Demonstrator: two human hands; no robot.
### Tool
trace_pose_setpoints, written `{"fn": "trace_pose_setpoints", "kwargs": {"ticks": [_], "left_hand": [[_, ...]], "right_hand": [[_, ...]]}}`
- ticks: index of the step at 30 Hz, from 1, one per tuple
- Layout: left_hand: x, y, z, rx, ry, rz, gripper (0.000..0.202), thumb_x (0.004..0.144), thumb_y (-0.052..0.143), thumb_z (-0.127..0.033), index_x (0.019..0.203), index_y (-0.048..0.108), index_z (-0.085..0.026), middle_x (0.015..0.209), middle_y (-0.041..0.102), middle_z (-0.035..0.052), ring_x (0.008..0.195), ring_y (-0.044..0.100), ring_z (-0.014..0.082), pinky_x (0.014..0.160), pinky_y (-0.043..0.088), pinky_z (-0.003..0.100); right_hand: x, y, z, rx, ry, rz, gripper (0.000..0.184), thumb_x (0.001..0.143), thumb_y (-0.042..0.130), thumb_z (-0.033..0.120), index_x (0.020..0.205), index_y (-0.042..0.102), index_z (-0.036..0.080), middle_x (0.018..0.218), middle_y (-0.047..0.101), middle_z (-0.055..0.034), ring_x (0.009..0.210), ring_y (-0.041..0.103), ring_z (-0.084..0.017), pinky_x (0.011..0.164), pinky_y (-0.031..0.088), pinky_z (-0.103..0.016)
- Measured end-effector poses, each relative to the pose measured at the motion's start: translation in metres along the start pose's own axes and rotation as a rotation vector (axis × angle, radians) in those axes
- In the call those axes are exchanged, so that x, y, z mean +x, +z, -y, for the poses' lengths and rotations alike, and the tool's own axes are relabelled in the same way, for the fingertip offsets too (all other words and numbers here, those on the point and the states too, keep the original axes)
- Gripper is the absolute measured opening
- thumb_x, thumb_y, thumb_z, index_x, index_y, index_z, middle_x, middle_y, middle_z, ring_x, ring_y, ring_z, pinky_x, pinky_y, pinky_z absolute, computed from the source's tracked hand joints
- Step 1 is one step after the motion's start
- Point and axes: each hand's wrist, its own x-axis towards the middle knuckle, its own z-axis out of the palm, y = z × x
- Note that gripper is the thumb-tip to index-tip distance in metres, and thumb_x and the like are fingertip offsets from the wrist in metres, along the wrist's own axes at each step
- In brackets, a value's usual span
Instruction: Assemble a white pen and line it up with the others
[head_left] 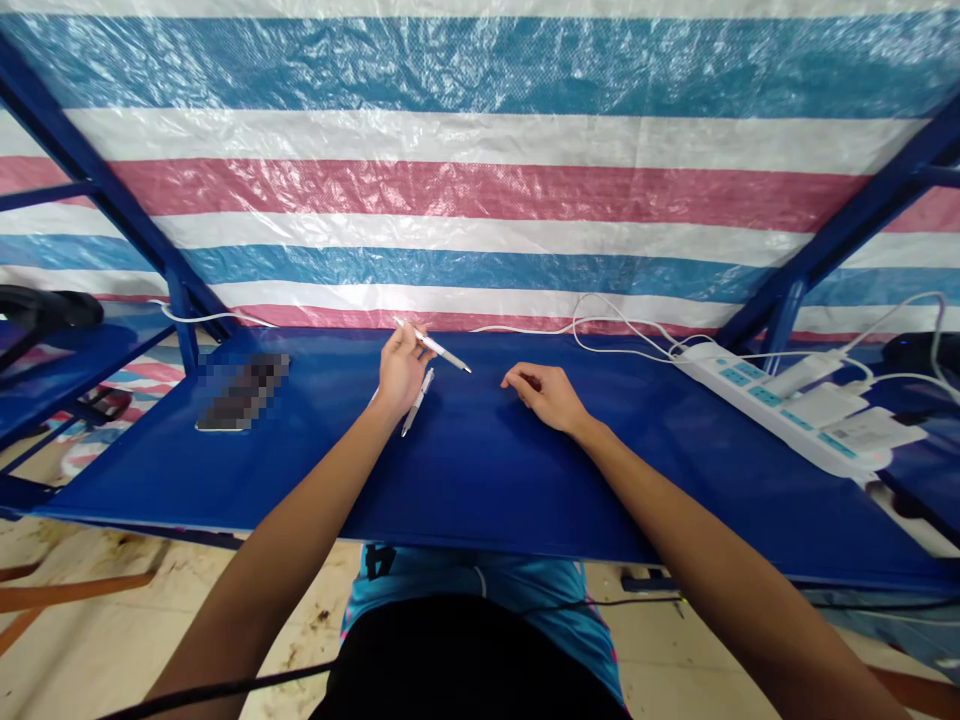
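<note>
The bare left hand [403, 372] holds a slim white pen [447, 355] in pinched fingers over the flat blue tabletop [480, 485]. A second white pen [417, 404] lies just beside it. The bare right hand [551, 396] has fingers curled narrow.

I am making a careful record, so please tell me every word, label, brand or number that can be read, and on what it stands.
"4", apparently: on the blue shorts.
Print on the white adapter: too small to read.
White pen in the left hand: nothing readable.
Phone: pixelated, nothing readable.
Power strip: nothing readable.
</note>
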Motion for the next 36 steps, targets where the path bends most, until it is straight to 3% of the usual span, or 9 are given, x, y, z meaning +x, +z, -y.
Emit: {"fn": "trace_pose_setpoints", "kwargs": {"ticks": [5,10,15,26,36], "left_hand": [[-0.001,0.006,-0.016,-0.224,-0.125,-0.132,0.042,0.109,0.046,-0.024,0.069,0.058,-0.019,0.070,0.060,0.0019,0.066,0.062,0.0144,0.069,0.053,0.026],[-0.007,0.012,-0.027,-0.414,-0.223,-0.171,0.061,0.113,0.019,-0.036,0.059,0.044,-0.019,0.049,0.033,-0.0032,0.041,0.034,0.0102,0.046,0.038,0.021],[-0.010,0.010,-0.036,-0.480,-0.287,-0.201,0.066,0.108,0.020,-0.061,0.055,0.025,-0.022,0.048,0.017,-0.0055,0.037,0.022,0.0102,0.034,0.025,0.022],[-0.013,0.015,-0.043,-0.497,-0.378,-0.226,0.058,0.106,0.022,-0.045,0.053,0.016,-0.023,0.046,0.008,-0.0066,0.034,0.014,0.0089,0.031,0.016,0.022],[-0.013,0.013,-0.041,-0.477,-0.377,-0.236,0.059,0.107,0.026,-0.048,0.054,0.017,-0.022,0.046,0.012,-0.0067,0.033,0.016,0.0084,0.032,0.018,0.023]], "right_hand": [[0.000,0.001,0.001,-0.010,-0.006,0.036,0.044,0.096,0.048,0.055,0.076,0.068,0.021,0.058,0.054,0.0012,0.054,0.049,-0.015,0.060,0.039,-0.029],[0.000,0.001,0.002,-0.015,0.002,0.041,0.042,0.096,0.048,0.052,0.076,0.067,0.021,0.059,0.055,0.0011,0.053,0.049,-0.014,0.060,0.039,-0.029],[0.000,0.001,0.001,-0.020,-0.002,0.051,0.041,0.095,0.048,0.052,0.076,0.067,0.021,0.059,0.055,0.0010,0.052,0.048,-0.014,0.060,0.039,-0.029],[0.001,0.001,0.000,-0.028,0.007,0.071,0.042,0.096,0.049,0.052,0.076,0.069,0.021,0.060,0.058,0.0003,0.053,0.050,-0.015,0.060,0.040,-0.029],[0.001,0.001,0.000,-0.023,0.024,0.096,0.041,0.095,0.049,0.052,0.075,0.067,0.021,0.060,0.059,0.0002,0.054,0.050,-0.014,0.059,0.039,-0.028]]}}
